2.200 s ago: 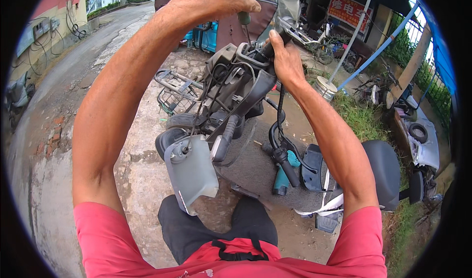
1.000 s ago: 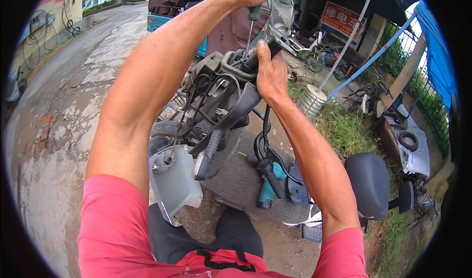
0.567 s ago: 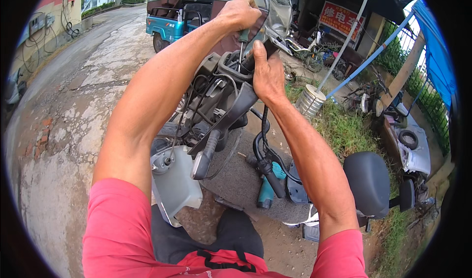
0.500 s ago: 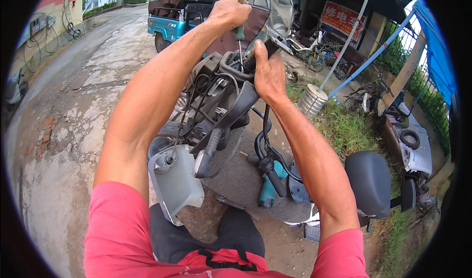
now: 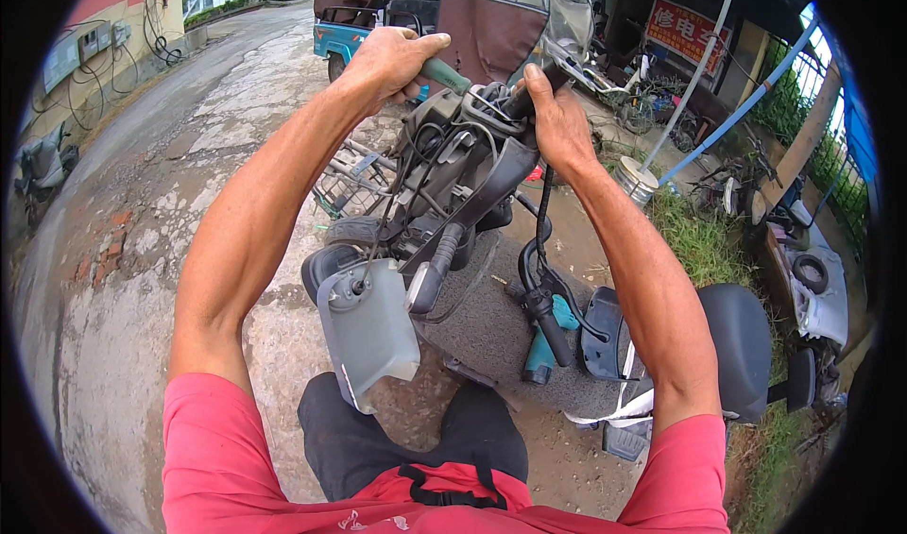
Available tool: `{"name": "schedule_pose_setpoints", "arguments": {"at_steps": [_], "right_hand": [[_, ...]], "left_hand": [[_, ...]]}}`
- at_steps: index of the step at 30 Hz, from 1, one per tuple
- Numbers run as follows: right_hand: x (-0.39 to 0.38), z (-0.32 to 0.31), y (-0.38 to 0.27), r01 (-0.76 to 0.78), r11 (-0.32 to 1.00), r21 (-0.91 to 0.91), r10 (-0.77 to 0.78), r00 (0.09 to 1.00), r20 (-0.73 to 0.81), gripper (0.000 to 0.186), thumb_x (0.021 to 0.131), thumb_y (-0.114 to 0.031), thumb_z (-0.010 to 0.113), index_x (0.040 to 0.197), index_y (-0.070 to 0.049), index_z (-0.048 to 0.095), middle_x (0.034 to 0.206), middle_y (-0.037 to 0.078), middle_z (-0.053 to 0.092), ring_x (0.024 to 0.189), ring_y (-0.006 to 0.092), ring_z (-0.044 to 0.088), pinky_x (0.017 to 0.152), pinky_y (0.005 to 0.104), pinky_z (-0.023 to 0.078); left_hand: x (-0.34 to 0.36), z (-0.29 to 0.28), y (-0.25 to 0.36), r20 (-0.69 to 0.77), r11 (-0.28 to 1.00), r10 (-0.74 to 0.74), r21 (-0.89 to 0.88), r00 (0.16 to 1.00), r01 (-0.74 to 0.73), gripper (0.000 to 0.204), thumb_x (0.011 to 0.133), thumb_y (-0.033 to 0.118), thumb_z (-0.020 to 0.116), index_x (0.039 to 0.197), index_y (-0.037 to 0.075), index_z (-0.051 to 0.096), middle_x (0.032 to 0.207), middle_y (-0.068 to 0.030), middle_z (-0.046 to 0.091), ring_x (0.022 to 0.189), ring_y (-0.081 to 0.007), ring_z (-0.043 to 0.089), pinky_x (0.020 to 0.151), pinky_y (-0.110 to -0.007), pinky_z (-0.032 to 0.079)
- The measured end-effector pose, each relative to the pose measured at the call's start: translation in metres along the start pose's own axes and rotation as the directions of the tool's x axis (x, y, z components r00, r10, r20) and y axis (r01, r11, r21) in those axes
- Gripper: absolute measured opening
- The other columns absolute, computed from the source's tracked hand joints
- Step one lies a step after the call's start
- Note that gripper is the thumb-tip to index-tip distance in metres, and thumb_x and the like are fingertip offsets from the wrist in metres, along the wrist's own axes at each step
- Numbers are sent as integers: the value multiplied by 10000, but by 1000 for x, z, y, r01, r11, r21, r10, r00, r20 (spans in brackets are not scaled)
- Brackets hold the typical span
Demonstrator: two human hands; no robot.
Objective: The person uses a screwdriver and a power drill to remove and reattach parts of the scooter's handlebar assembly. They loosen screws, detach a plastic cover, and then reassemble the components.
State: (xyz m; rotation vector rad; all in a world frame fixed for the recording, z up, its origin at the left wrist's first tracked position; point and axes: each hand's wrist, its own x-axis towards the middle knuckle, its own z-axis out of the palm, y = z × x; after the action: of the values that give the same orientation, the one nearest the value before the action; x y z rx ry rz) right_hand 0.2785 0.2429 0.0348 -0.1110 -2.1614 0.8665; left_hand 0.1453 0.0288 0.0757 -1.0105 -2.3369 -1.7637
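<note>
A screwdriver with a green handle [image 5: 446, 76] is in my left hand [image 5: 385, 66], my fingers around the handle's end. It slants down to the right toward the front of a stripped electric scooter [image 5: 472, 156], and its shaft does not show clearly. My right hand [image 5: 563, 126] grips a dark part [image 5: 525, 98] at the top of the scooter's front, thumb up. Below my hands are exposed cables and a bare grey bracket. A loose handlebar grip [image 5: 436, 268] and a pale plastic shell [image 5: 373, 331] hang on the near side.
On the scooter's footboard [image 5: 491, 340] lie a teal power tool [image 5: 548, 345] and a handlebar end with a brake lever [image 5: 543, 312]. The black seat [image 5: 735, 350] is at the right. Beyond stand a blue three-wheeler [image 5: 345, 41], a white bucket [image 5: 636, 181] and a slanting pole [image 5: 699, 57].
My left hand has moved left and lower, and the screwdriver has gone from upright to slanting. My right hand keeps its grip. The whole view has shifted slightly, scooter now further right.
</note>
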Motion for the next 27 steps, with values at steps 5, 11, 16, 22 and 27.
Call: {"name": "schedule_pose_setpoints", "arguments": {"at_steps": [5,11,16,22,27], "right_hand": [[6,-10,7,-16,1000,11,14,995,100,797,971,-767,428,1074,-20,684,997,128,678,938,242,619,908,402,494],[6,-13,9,-19,999,49,13,994,111,816,954,-777,455,1116,-8,676,1025,142,678,979,244,626,935,405,491],[6,-17,4,-35,999,21,32,987,159,844,953,-778,455,1115,16,693,1054,153,687,997,258,643,966,393,491],[7,-14,5,30,999,31,-33,993,112,833,966,-765,438,1064,21,698,969,150,690,915,265,621,889,403,481],[3,-13,8,89,996,22,-91,987,130,847,974,-766,414,1061,33,682,962,194,684,929,328,631,885,462,472]], "left_hand": [[-45,-3,11,162,996,-65,74,985,54,473,1026,483,629,901,33,703,619,6,575,462,-53,514,386,-230,360],[-81,9,25,287,705,215,616,933,-352,440,1032,419,566,1029,3,707,915,-224,718,927,-420,689,841,-515,511],[-83,26,34,307,555,256,730,917,-400,463,1002,451,618,1043,3,730,895,-208,727,862,-369,703,785,-485,524],[-73,23,20,217,880,52,451,975,-148,526,971,509,676,972,-9,766,764,-109,698,713,-186,653,665,-381,491],[-76,31,43,238,845,-62,530,969,-76,497,996,486,663,967,2,769,660,-44,630,587,-123,562,566,-341,412]]}}
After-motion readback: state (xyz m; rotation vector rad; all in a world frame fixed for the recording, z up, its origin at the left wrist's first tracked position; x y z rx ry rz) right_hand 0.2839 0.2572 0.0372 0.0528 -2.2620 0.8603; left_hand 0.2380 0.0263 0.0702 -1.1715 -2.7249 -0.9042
